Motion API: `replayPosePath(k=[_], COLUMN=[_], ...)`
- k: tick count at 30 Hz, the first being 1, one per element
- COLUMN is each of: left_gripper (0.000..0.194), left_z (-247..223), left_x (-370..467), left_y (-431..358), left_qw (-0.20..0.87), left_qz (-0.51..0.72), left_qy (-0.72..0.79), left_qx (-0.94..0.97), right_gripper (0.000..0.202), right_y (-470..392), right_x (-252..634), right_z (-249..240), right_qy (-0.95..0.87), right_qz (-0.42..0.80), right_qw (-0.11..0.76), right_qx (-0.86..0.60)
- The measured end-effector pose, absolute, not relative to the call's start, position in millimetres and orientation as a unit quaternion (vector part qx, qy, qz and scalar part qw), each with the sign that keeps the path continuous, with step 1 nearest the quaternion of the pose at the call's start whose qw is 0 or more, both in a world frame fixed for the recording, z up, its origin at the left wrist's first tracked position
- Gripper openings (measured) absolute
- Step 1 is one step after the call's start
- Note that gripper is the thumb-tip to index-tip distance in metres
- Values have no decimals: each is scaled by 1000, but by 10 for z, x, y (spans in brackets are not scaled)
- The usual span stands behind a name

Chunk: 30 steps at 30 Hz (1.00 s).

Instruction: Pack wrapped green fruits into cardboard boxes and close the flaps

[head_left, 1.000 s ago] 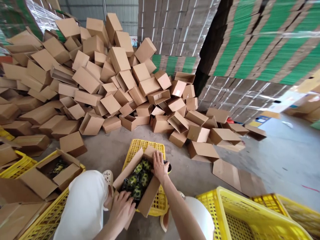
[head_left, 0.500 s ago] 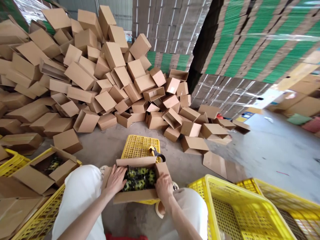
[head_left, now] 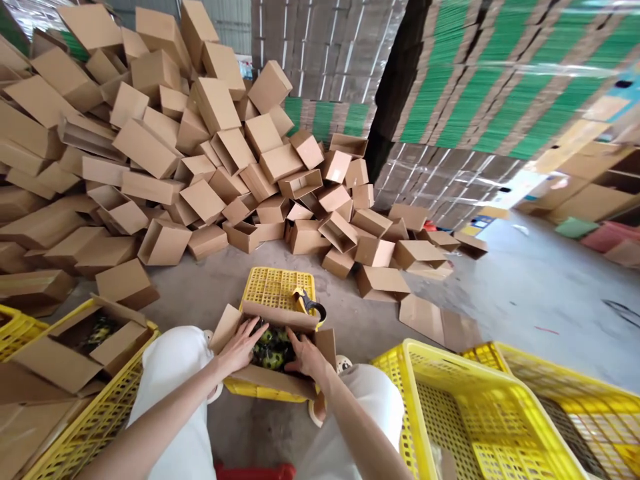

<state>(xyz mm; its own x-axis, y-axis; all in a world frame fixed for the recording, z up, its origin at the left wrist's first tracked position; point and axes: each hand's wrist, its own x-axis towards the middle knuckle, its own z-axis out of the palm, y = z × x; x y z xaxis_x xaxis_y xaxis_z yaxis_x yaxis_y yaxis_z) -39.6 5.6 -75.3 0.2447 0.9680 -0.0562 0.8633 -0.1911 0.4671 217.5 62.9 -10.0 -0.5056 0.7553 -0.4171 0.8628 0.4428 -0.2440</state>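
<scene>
An open cardboard box [head_left: 281, 380] sits between my knees on an upturned yellow crate [head_left: 277, 283], its flaps spread out. Inside lie several round items [head_left: 273, 350], green-yellow with black patches, in clear shiny wrapping; their kind I cannot make out. My left hand [head_left: 244, 343] reaches over the box's left edge, fingers outstretched on the wrapped items. From the right, my right hand [head_left: 306, 357] rests in the box with its fingers spread against them. A yellow-and-black tape dispenser [head_left: 306, 303] lies on the crate just beyond the box.
A large heap of cardboard boxes [head_left: 215, 133] fills the far left and centre. Yellow crates [head_left: 415, 400] stand at my right. At my left, another open box [head_left: 75, 353] rests in a yellow crate [head_left: 113, 400]. Flattened cardboard stacks [head_left: 465, 73] rise behind. A cardboard sheet [head_left: 435, 323] lies on the floor.
Both hands have moved from the box's side flaps inward onto the wrapped items. The left and right flaps now stand out from the box. The view has shifted slightly.
</scene>
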Motion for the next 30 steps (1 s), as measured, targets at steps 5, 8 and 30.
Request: replayPosePath(k=[5, 8, 30], left_gripper=[71, 68, 45], left_z=[-743, -729, -233], left_x=[-379, -390, -512], left_y=[353, 545, 1014], left_qw=[204, 186, 520], left_qz=[123, 114, 258], left_qy=[642, 652, 653], left_qx=[729, 726, 485], right_gripper=[114, 110, 42], right_y=[952, 1087, 1340], right_x=[1988, 1963, 2171], right_z=[-239, -293, -38], right_qy=[806, 807, 762], right_qz=[-231, -226, -491], right_qw=[100, 81, -63], right_qx=[535, 540, 417])
